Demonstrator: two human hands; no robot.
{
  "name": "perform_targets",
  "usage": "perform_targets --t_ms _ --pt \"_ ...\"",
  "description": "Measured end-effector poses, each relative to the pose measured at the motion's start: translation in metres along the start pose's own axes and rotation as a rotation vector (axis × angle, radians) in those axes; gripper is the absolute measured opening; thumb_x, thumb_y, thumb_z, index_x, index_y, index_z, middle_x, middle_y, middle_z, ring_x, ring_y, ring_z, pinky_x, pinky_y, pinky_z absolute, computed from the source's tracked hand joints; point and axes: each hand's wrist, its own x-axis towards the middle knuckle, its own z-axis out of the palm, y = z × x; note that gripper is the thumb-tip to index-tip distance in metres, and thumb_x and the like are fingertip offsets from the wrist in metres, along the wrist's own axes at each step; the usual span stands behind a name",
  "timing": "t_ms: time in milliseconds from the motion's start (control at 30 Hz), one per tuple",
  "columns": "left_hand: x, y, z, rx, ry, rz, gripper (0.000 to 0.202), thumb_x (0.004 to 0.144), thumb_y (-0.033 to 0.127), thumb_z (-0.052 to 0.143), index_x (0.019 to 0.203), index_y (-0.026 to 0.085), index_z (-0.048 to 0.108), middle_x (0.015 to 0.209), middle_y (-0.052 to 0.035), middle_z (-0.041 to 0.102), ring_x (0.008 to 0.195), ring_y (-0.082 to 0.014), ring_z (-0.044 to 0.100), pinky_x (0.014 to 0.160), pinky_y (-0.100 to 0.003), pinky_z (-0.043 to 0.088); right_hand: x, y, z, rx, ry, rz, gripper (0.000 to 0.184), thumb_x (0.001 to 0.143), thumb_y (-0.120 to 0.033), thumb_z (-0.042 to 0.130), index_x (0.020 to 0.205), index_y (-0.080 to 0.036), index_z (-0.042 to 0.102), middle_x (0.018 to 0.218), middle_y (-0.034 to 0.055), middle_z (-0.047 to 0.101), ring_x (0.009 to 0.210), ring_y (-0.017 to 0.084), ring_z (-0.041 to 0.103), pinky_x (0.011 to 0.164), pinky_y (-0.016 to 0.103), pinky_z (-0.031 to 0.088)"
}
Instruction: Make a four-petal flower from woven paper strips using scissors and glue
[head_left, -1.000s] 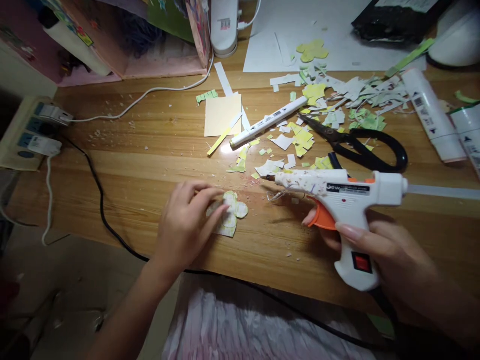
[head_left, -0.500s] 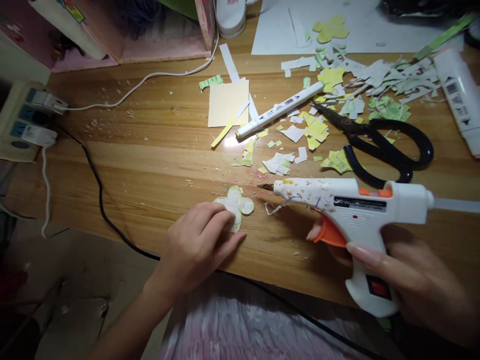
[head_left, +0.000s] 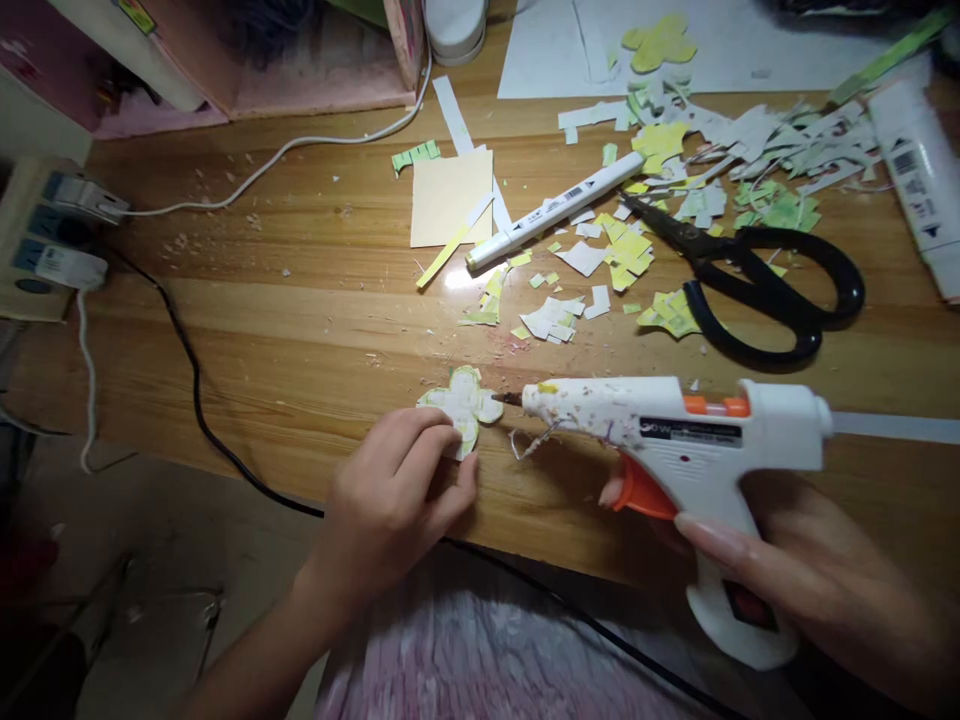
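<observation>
A small flower-shaped paper cutout (head_left: 463,403) lies on the wooden desk (head_left: 285,340) near its front edge. My left hand (head_left: 397,495) rests on the desk with its fingertips pressing the cutout's lower petal. My right hand (head_left: 795,575) grips the handle of a white hot glue gun (head_left: 675,430), a finger on the orange trigger. The gun's nozzle tip points left and sits at the cutout's right petal, touching or nearly so. A clear glue stick juts from the gun's back.
Black scissors (head_left: 757,280), a white marker (head_left: 551,210) and several paper scraps (head_left: 630,250) lie behind the gun. A cream card (head_left: 450,195) lies mid-desk. A power strip (head_left: 45,240) sits at left, with a black cord (head_left: 191,380) crossing the front edge.
The glue gun has moved left, so its nozzle now reaches the cutout. My left hand slid down to the cutout's lower edge, uncovering most of the flower.
</observation>
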Motion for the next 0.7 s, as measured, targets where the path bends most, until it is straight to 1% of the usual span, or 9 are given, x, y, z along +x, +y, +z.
perform_targets --t_ms 33,100,167,200,300,400,500,600,700 --pt "0.0 0.0 0.0 -0.004 0.011 -0.002 0.01 0.075 0.015 0.065 0.085 0.015 0.06 0.087 -0.005 0.066 0.083 -0.0157 0.061 0.077 -0.025 0.047 -0.001 -0.002 0.001 -0.009 -0.043 0.008 0.034 0.069 -0.056 0.057 0.088 -0.034 0.073 0.057 0.0002 0.06 0.052 0.023 0.059 0.05 0.034 0.056" --pt "-0.001 0.001 0.001 -0.011 0.022 -0.011 0.01 0.075 0.014 0.065 0.084 0.014 0.061 0.087 -0.0048 0.066 0.083 -0.015 0.061 0.078 -0.025 0.047 -0.002 -0.006 0.002 -0.017 -0.128 0.041 0.038 0.072 -0.058 0.052 0.091 -0.032 0.072 0.058 0.0006 0.058 0.042 0.019 0.05 0.033 0.03 0.046" --pt "-0.001 0.001 0.001 -0.019 0.024 -0.019 0.01 0.075 0.013 0.065 0.084 0.014 0.062 0.087 -0.0047 0.066 0.083 -0.0146 0.061 0.079 -0.024 0.047 -0.004 -0.009 0.005 -0.015 -0.142 0.12 0.04 0.07 -0.059 0.051 0.088 -0.03 0.072 0.059 0.0006 0.058 0.037 0.016 0.044 0.027 0.028 0.038" --pt "-0.001 0.001 0.001 -0.022 0.026 -0.023 0.01 0.075 0.013 0.065 0.084 0.014 0.062 0.087 -0.0048 0.066 0.084 -0.0145 0.061 0.08 -0.024 0.046 -0.005 -0.01 0.006 -0.015 -0.137 0.154 0.04 0.069 -0.06 0.05 0.086 -0.03 0.071 0.058 0.0003 0.056 0.036 0.015 0.042 0.027 0.027 0.036" --pt "-0.001 0.001 0.002 -0.034 0.027 -0.031 0.009 0.075 0.012 0.065 0.083 0.013 0.062 0.088 -0.0051 0.066 0.084 -0.0146 0.061 0.08 -0.024 0.046 -0.007 -0.011 0.008 -0.015 -0.134 0.181 0.039 0.069 -0.059 0.049 0.082 -0.028 0.069 0.057 -0.0002 0.054 0.037 0.015 0.041 0.029 0.027 0.037" --pt "-0.001 0.002 0.002 -0.047 0.017 -0.037 0.009 0.075 0.012 0.065 0.084 0.013 0.062 0.088 -0.0056 0.066 0.085 -0.0149 0.061 0.08 -0.025 0.046 -0.008 -0.012 0.01 -0.019 -0.148 0.128 0.035 0.072 -0.055 0.047 0.081 -0.028 0.067 0.06 -0.0008 0.056 0.039 0.015 0.043 0.032 0.026 0.037" --pt "0.0 0.002 0.001 -0.05 0.011 -0.049 0.009 0.075 0.012 0.065 0.083 0.013 0.062 0.088 -0.0057 0.065 0.085 -0.0151 0.06 0.079 -0.025 0.046 -0.007 -0.012 0.012 -0.001 -0.142 0.027 0.027 0.074 -0.048 0.046 0.074 -0.028 0.065 0.064 -0.0006 0.06 0.051 0.017 0.051 0.044 0.026 0.045" --pt "0.0 0.002 0.0 -0.05 0.012 -0.05 0.008 0.075 0.012 0.065 0.083 0.013 0.062 0.088 -0.0057 0.065 0.085 -0.0152 0.06 0.079 -0.025 0.046 -0.006 -0.011 0.014 0.027 -0.135 -0.002 0.023 0.075 -0.043 0.047 0.069 -0.027 0.062 0.065 -0.0007 0.062 0.059 0.019 0.056 0.057 0.028 0.05" --pt "0.0 0.001 0.001 -0.05 0.008 -0.054 0.007 0.075 0.012 0.064 0.082 0.013 0.062 0.088 -0.0054 0.065 0.084 -0.0151 0.06 0.078 -0.025 0.046 -0.004 -0.009 0.014 -0.004 -0.133 -0.015 0.026 0.076 -0.046 0.048 0.069 -0.026 0.063 0.065 0.0001 0.062 0.058 0.019 0.056 0.06 0.03 0.051"
